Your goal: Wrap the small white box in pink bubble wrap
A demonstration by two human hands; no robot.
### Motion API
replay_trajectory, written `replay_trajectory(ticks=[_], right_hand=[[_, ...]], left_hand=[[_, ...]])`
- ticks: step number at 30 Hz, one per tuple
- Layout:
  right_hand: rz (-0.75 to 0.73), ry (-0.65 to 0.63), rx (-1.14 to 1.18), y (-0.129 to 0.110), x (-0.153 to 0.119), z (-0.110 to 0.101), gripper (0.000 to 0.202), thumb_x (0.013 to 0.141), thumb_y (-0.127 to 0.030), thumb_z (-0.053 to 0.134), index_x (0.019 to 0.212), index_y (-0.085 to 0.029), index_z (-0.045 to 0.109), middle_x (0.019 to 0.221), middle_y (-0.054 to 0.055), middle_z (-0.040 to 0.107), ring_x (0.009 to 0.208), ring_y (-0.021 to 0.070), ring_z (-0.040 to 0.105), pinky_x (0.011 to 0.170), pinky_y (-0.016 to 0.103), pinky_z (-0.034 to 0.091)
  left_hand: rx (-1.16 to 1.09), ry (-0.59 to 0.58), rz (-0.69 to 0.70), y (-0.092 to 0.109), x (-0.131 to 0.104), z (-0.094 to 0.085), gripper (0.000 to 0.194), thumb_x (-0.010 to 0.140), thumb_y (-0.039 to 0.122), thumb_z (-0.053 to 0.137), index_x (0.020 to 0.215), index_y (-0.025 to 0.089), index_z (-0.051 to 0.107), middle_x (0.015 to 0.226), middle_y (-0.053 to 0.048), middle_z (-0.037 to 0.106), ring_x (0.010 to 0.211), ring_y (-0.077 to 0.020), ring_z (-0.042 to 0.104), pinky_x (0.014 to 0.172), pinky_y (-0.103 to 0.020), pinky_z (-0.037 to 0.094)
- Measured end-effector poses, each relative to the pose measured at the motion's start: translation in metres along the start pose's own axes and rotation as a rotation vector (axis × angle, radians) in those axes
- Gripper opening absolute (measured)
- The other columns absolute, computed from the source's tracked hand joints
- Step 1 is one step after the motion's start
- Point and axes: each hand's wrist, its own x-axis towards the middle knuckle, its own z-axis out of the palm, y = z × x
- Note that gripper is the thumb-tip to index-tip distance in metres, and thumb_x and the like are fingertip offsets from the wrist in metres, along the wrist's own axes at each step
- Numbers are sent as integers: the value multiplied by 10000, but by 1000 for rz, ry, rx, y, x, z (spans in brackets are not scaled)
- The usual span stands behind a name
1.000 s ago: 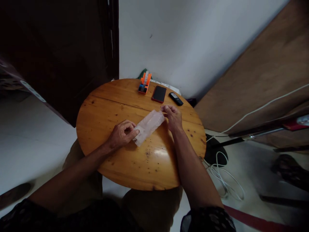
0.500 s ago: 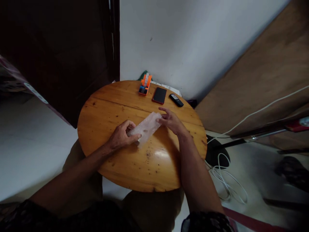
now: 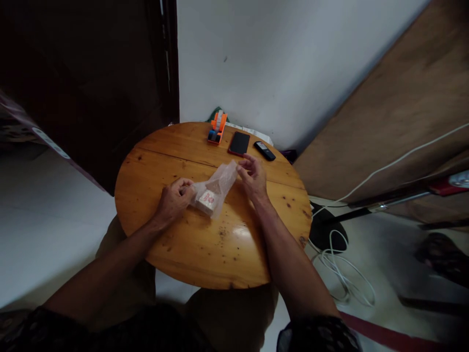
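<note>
**Two-handed hold on a translucent wrap with a small printed box**

Nearest the viewer, dark patterned sleeves (image 3: pixel 318 332) end around the elbows, and both forearms reach over the round wooden table (image 3: pixel 220 249). The right forearm lies along the table's edge, which probably steadies it.

At mid-table, the left hand (image 3: pixel 175 199) is narrowed, thumb and fingers pinching the near-left edge of the translucent plastic wrap (image 3: pixel 227 180). The small box (image 3: pixel 205 201), pale with red print on its upper face, sits just beside these fingertips; its low position likely lets the tabletop bear the weight. Whether a layer of film covers it cannot be told.

The right hand (image 3: pixel 253 180) pinches the far corner of the wrap between thumb and fingertips, the other fingers loosely fanned. Held at opposite ends, the sheet is drawn out and partly raised — a grip that seems to keep the limp material spread.

Beyond, along the far rim, lie a smartphone (image 3: pixel 239 143), a black bar-shaped handset (image 3: pixel 264 151) and an orange tape dispenser (image 3: pixel 217 128) — apparently set back to leave the hands room, yet within reach. The white wall (image 3: pixel 256 63) rises behind.
</note>
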Motion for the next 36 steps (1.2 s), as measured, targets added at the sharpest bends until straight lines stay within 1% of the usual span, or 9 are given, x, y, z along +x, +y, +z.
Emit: replay_trajectory(ticks=[4, 8, 11, 19, 23, 25, 28, 30, 36], right_hand=[[-170, -18, -25, -30, -8, -6, 444, 891, -522, 593, 1247, -256, 590, 1082, 70, 711, 1004, 224, 659, 866, 376, 502], [-392, -262, -101, -68, -30, 1, 355, 978, -397, 498, 1293, -259, 587, 1069, 60, 740, 1043, 222, 664, 984, 419, 437], [-495, -469, -310, -83, -41, 8, 300, 976, -296, 482, 1204, -217, 661, 1021, 70, 760, 967, 211, 672, 966, 397, 417], [-264, -680, -834, -80, -28, -5, 233, 821, -102, 513, 868, -165, 733, 805, 87, 754, 707, 185, 635, 712, 299, 384], [-285, -708, -783, -77, -28, -6, 242, 791, -82, 533, 900, -169, 731, 901, 96, 756, 774, 197, 642, 708, 290, 405], [-303, -694, -733, -75, -29, -6, 249, 791, -67, 521, 894, -166, 725, 897, 93, 747, 798, 203, 641, 726, 290, 425], [-311, -646, -647, -71, -28, -6, 264, 802, -56, 507, 918, -169, 716, 915, 86, 737, 847, 206, 646, 766, 290, 451], [-315, -593, -612, -66, -25, -6, 280, 807, -51, 509, 956, -170, 714, 953, 89, 734, 903, 214, 651, 811, 296, 462], [-302, -552, -688, -42, -15, -8, 299, 824, -59, 529, 1045, -135, 715, 1075, 143, 725, 1029, 249, 651, 901, 325, 465]], left_hand=[[29, 8, 7, -1, 2, -3, 378, 813, 450, 551, 1037, 159, 639, 628, 16, 616, 560, -150, 564, 547, -247, 434], [38, 22, 76, 4, 2, -1, 466, 736, 451, 660, 1105, 167, 626, 1008, -81, 726, 901, -221, 682, 787, -303, 534], [73, 36, 81, 7, 3, 1, 404, 722, 389, 657, 1065, 177, 641, 1036, -75, 726, 919, -220, 679, 831, -311, 535], [146, 1, 9, 4, 6, -9, 267, 767, 391, 525, 821, 173, 670, 749, -21, 685, 702, -182, 627, 650, -269, 472], [328, -113, 31, 23, 18, -15, 287, 718, 375, 621, 938, 210, 704, 873, -30, 733, 789, -210, 657, 687, -281, 473], [407, -95, 80, 33, 31, -12, 356, 668, 388, 682, 982, 222, 707, 944, -49, 739, 849, -232, 657, 699, -288, 470], [493, -197, 119, 40, 53, -4, 249, 656, 364, 684, 845, 205, 713, 784, -26, 699, 712, -192, 605, 605, -261, 406], [467, -271, 90, 36, 64, -1, 122, 687, 279, 594, 685, 185, 672, 627, 3, 622, 611, -158, 543, 557, -251, 354], [273, -155, -63, 3, 73, -10, 124, 704, 248, 531, 616, 175, 576, 554, 38, 502, 530, -119, 448, 497, -227, 290]])
